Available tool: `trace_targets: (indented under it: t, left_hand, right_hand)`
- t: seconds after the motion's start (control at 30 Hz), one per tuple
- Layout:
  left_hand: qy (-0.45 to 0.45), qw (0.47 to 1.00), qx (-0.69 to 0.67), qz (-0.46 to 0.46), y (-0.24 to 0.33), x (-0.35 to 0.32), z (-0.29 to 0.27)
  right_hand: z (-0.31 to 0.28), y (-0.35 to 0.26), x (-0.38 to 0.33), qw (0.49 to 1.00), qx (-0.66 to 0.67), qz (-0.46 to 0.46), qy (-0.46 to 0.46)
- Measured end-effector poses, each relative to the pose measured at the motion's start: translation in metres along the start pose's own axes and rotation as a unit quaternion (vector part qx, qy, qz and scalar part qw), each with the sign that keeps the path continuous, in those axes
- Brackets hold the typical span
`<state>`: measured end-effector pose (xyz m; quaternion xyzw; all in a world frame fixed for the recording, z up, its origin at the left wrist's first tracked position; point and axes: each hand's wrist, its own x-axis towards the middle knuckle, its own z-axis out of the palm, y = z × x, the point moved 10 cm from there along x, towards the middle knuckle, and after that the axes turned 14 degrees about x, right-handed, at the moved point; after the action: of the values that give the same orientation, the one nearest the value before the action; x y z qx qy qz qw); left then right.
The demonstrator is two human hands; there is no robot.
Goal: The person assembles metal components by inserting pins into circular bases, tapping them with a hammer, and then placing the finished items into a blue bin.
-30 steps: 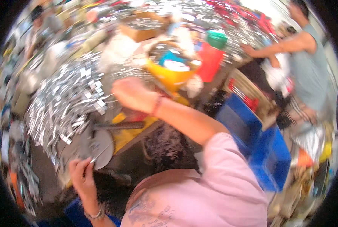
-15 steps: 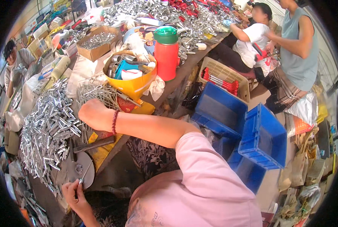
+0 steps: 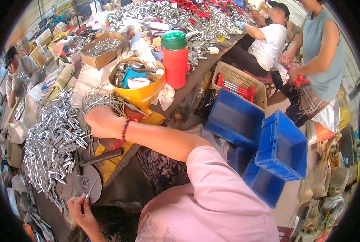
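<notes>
Down at the lower left, my left hand [image 3: 81, 211] pinches a thin metal rod [image 3: 92, 184] near its lower end, where a small shiny fitting sits at the fingertips. The rod slants up over a round grey plate [image 3: 97, 192] bearing a small cluster of metal bits [image 3: 85, 182]. My right hand [image 3: 103, 122], with a dark red bead bracelet at its wrist, reaches to the near side of a heap of thin metal rods [image 3: 101, 101]. Its fingers bend down out of sight, so any hold is hidden. A hammer [image 3: 101, 157] lies between the two hands.
Silvery metal tubes [image 3: 53, 139] are heaped left of my hands. Beyond stand a yellow tub [image 3: 141, 97] of parts, a red bottle [image 3: 175, 66] and a cardboard box [image 3: 101, 60]. Blue crates [image 3: 280, 145] and a beige basket [image 3: 240, 76] are at right. Several people are nearby.
Both my hands stay nearly where they were, the left still pinching the rod. At the upper right, the standing person has lowered the red-handled thing.
</notes>
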<state>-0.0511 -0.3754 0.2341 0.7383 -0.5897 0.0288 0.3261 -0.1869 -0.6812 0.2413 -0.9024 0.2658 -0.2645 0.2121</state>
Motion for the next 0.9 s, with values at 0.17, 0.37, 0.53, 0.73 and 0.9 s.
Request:
trace_targets:
  t: [0.17, 0.37, 0.53, 0.73, 0.9]
  left_hand:
    - [0.008, 1.0, -0.021, -0.01, 0.0, -0.002, -0.002]
    - [0.002, 1.0, 0.01, -0.007, 0.009, 0.0, -0.004]
    - [0.018, 1.0, 0.012, 0.011, 0.011, 0.001, -0.007]
    - [0.011, 1.0, 0.024, 0.012, 0.011, 0.001, -0.006]
    - [0.006, 0.999, 0.033, 0.002, 0.008, 0.0, -0.004]
  right_hand:
    - [-0.025, -0.032, -0.027, 0.931, 0.365, 0.008, 0.012]
    - [-0.016, -0.11, -0.071, 0.865, 0.498, -0.057, -0.032]
    - [0.018, -0.16, -0.094, 0.933, 0.311, -0.178, 0.041]
    - [0.042, -0.177, -0.108, 0.933, 0.274, -0.221, 0.076]
    - [0.041, -0.179, -0.106, 0.931, 0.278, -0.22, 0.091]
